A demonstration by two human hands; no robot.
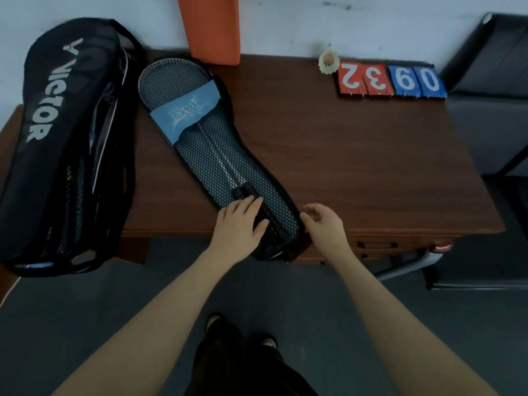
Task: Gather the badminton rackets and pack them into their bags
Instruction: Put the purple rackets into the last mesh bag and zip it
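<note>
Racket [171, 78] first: it lies inside the mesh cover [228, 167] on the wooden table [357, 167], head poking out at the far left end, handle end toward the person at the near edge. Its long axis runs on a diagonal, from far-left to near-right, and the near tip of the cover hangs just over the table's front edge. A light blue patch [188, 110] crosses the cover just below the exposed strings, and a shaft shows faintly through the mesh, running the same diagonal.

Down at the handle end, the left hand [241, 221] lies flat on the cover, fingers straight and spread, pressing down and gripping nothing. The right hand [323, 221] sits just beside the cover's right edge, fingers curled in toward the black trim; whether it actually pinches the edge or a zip pull I cannot tell from here.

Off to the left, a big black Victor bag [63, 138] stands partly on the table's corner and partly off it, lying roughly parallel to the cover, with more frames visible in its open side. At the far edge, a white shuttlecock [328, 62] sits just beside the red and blue score cards [391, 80]. An orange chair back [211, 27] rises behind the table, and a black seat [491, 81] stands to the right.
</note>
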